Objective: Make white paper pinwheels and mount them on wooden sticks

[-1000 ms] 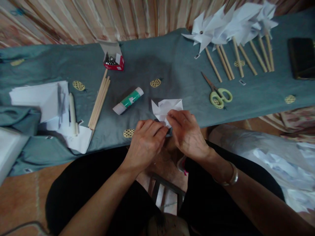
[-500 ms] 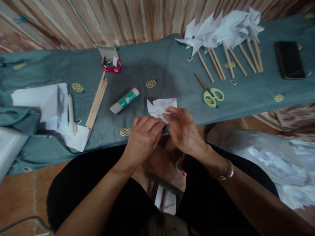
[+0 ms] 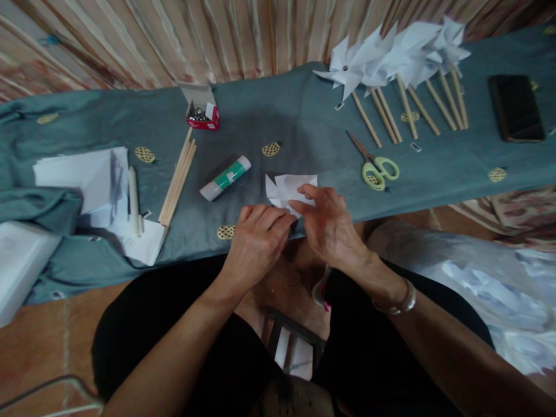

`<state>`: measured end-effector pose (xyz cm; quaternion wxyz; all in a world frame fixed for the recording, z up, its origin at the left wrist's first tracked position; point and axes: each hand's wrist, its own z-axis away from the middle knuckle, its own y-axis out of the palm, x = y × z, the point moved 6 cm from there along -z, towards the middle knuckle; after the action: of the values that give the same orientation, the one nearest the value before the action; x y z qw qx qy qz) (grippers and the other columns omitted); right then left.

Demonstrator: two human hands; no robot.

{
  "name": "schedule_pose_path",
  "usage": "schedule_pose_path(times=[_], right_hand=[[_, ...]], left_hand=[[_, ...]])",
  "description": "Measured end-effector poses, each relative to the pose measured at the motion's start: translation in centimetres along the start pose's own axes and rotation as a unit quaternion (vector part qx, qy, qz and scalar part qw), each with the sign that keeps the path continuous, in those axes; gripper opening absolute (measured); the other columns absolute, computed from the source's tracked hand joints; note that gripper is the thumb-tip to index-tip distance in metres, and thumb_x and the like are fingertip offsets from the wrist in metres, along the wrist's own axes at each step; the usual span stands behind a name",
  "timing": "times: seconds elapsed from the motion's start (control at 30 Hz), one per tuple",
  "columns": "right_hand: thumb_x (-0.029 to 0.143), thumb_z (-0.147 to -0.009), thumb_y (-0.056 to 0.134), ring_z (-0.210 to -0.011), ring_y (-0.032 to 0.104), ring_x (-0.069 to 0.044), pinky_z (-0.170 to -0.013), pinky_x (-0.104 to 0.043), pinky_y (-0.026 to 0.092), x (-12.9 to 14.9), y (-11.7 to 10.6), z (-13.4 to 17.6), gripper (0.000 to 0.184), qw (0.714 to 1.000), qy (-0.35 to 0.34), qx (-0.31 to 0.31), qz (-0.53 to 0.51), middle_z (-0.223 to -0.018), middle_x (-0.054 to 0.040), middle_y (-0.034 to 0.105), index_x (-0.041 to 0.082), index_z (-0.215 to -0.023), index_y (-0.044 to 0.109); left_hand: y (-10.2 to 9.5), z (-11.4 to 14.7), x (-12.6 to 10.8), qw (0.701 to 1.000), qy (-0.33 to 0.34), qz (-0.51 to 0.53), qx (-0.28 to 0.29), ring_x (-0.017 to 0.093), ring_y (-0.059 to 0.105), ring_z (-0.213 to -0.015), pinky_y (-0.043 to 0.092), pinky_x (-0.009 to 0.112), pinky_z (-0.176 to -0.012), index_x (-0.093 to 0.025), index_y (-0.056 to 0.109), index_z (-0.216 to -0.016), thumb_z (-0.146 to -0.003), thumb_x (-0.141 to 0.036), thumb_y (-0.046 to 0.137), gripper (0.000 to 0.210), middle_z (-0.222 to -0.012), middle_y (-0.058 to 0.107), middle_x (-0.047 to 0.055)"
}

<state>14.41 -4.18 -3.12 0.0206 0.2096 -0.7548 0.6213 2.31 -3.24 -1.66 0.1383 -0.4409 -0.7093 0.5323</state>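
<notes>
A small white paper with cut, partly folded corners (image 3: 290,184) lies at the table's near edge, in front of me. My left hand (image 3: 263,234) is closed at its lower left corner, fingertips pressed together on the paper; the thumb is mostly hidden. Over the paper's right side is my right hand (image 3: 328,223), its thumb and forefinger apart and their tips at the sheet. A green and white glue stick (image 3: 226,178) lies to the left of the paper. Scissors with light green handles (image 3: 379,171) rest to the right, blades pointing away from me.
Several white paper pinwheels (image 3: 403,58) on wooden sticks lie at the back right, near a black phone (image 3: 516,107). A red box of metal pins (image 3: 203,116), loose wooden sticks (image 3: 178,176) and a stack of white paper (image 3: 82,176) are on the left. A plastic bag (image 3: 478,278) stands lower right.
My right hand's fingers have spread and lifted slightly from the paper. My left hand stays at the paper's corner. The whole view has shifted a little.
</notes>
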Motion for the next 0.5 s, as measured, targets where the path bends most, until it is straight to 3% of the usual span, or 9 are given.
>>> schedule_pose_path(times=[0.2, 0.5], right_hand=[[0.010, -0.088, 0.043, -0.112, 0.048, -0.028, -0.084, -0.042, 0.042, 0.7, 0.5, -0.4, 0.028, 1.000, -0.008, -0.011, 0.015, -0.129, -0.0131, 0.055, 0.017, -0.108, 0.062], [0.010, -0.084, 0.043, -0.112, 0.054, -0.026, -0.095, -0.047, 0.046, -1.5, -1.5, -0.8, 0.034, 0.984, 0.005, -0.097, -0.147, -0.124, -0.0119, 0.058, 0.020, -0.111, 0.062]], left_hand=[[-0.2, -0.1, 0.1, 1.000, -0.007, 0.008, 0.002, 0.019, 0.059, -0.086, 0.041, 0.035, -0.076, -0.016, 0.064, -0.104, -0.091, -0.016, 0.051, 0.018, -0.097, 0.069, 0.006], [-0.1, -0.1, -0.1, 1.000, 0.005, -0.014, -0.011, 0.020, 0.058, -0.085, 0.042, 0.035, -0.074, -0.015, 0.064, -0.105, -0.091, -0.016, 0.052, 0.019, -0.097, 0.070, 0.006]])
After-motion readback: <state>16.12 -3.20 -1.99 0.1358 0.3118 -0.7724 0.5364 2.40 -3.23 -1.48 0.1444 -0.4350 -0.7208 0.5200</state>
